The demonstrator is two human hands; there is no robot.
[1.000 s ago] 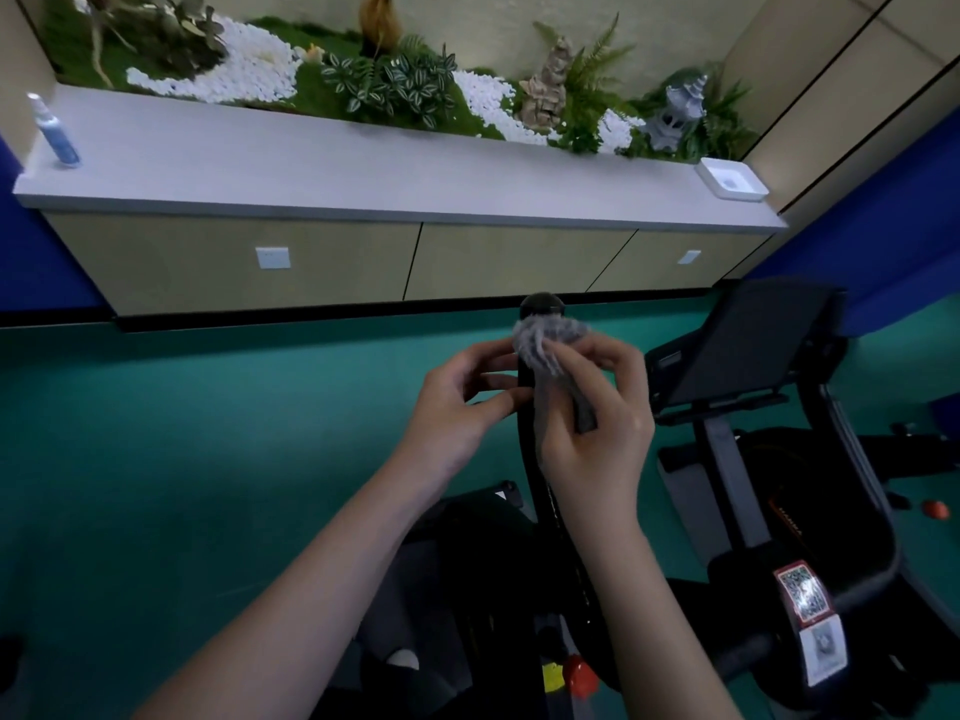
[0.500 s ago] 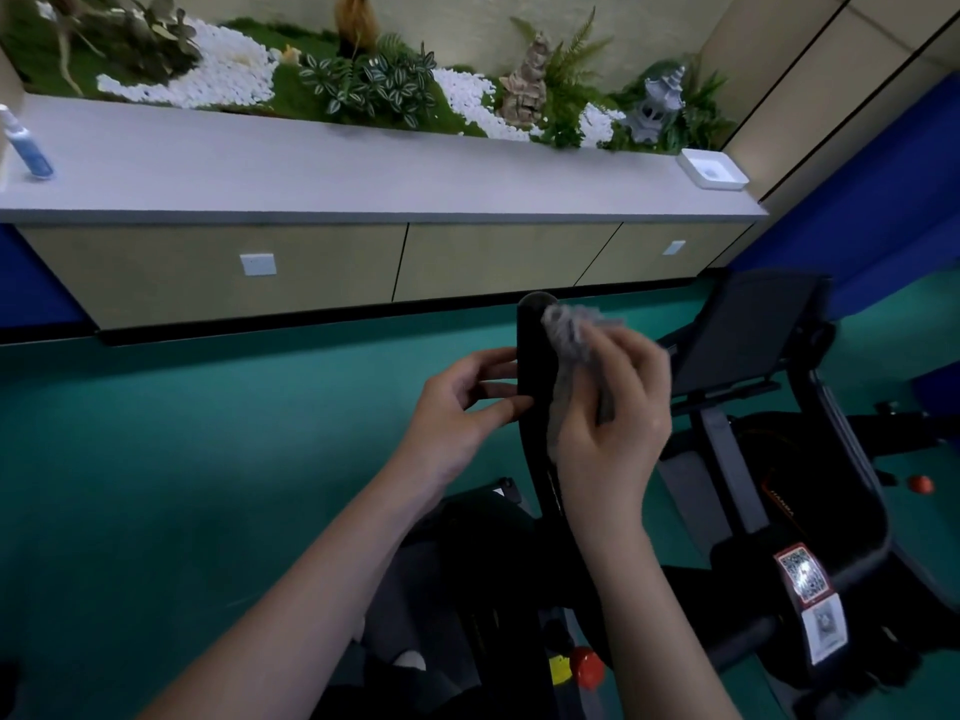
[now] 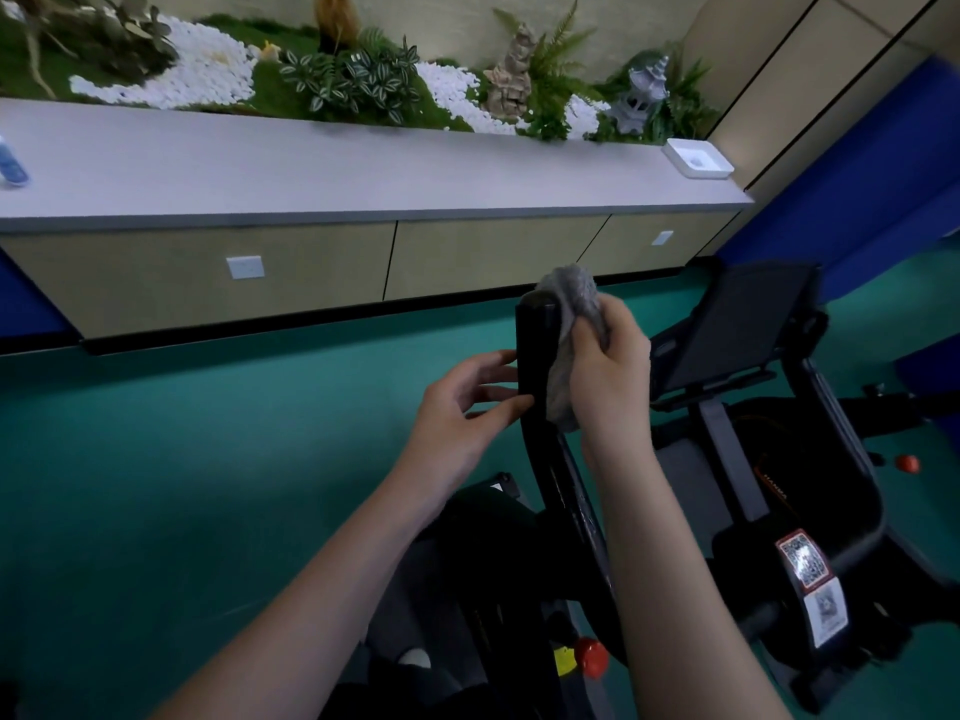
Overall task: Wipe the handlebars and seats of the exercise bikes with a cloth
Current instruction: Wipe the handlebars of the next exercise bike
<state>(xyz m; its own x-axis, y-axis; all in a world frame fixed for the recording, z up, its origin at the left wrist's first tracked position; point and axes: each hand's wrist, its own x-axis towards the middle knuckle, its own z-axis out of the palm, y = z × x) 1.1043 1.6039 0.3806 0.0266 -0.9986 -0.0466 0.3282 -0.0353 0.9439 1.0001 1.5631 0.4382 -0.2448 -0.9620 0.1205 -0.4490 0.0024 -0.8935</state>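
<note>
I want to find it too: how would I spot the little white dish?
Look along the long grey counter below the plants. At its right end, near the stone lantern, sits the white dish, square and shallow, unlike the blue bottle far left.

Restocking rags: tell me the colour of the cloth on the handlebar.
Grey; the cloth shows best in the head view.
</note>
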